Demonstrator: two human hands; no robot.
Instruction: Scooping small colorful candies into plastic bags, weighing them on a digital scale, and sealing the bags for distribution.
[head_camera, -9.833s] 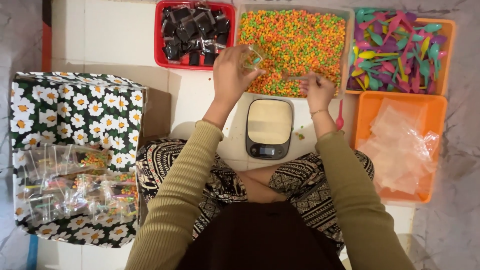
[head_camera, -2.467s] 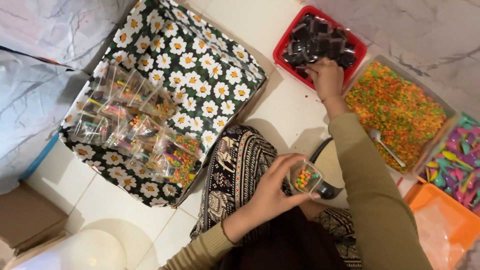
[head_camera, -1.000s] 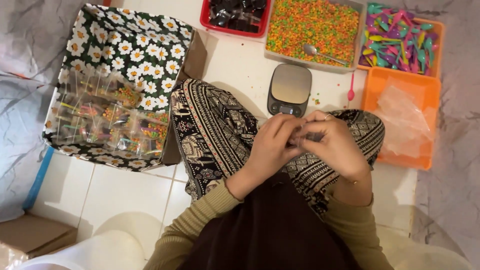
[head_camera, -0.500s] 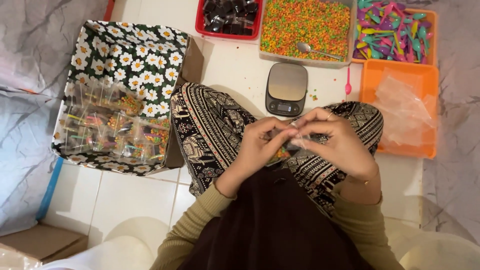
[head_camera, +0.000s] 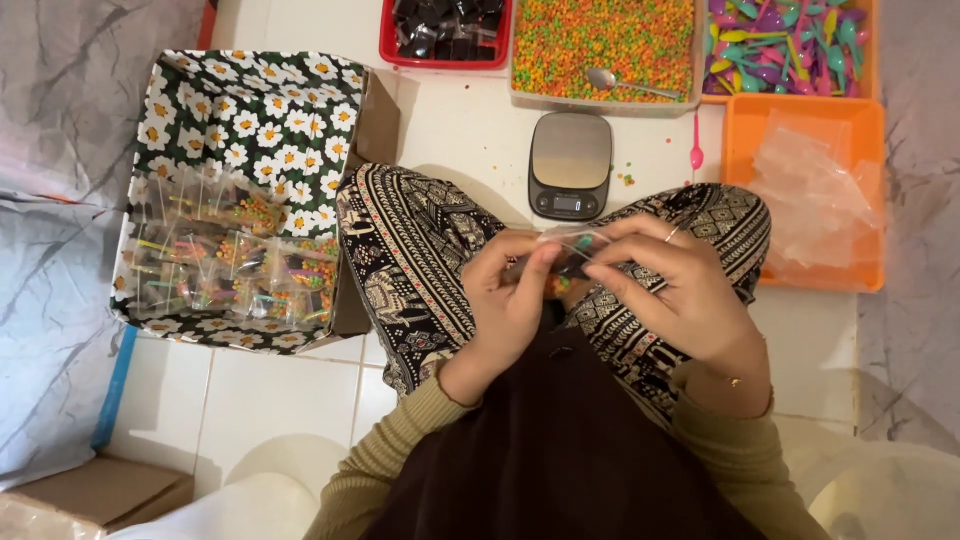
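The small clear bag (head_camera: 565, 250) lies crosswise between both hands — long axis left to right. Left hand (head_camera: 510, 300) and right hand (head_camera: 665, 290) each have their grip pinched closed on an end, equally near.

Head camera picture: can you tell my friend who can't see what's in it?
Two hands, left hand and right hand, pinch a small clear bag of colourful candy over patterned trousers. Ahead sit a kitchen scale and candy trays; a flowered box holds filled bags.

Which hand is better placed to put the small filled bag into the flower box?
Left, probably. The left hand and right hand both pinch the small clear bag over the lap, but the flower box of filled bags lies on the person's left, so the left hand is nearer.
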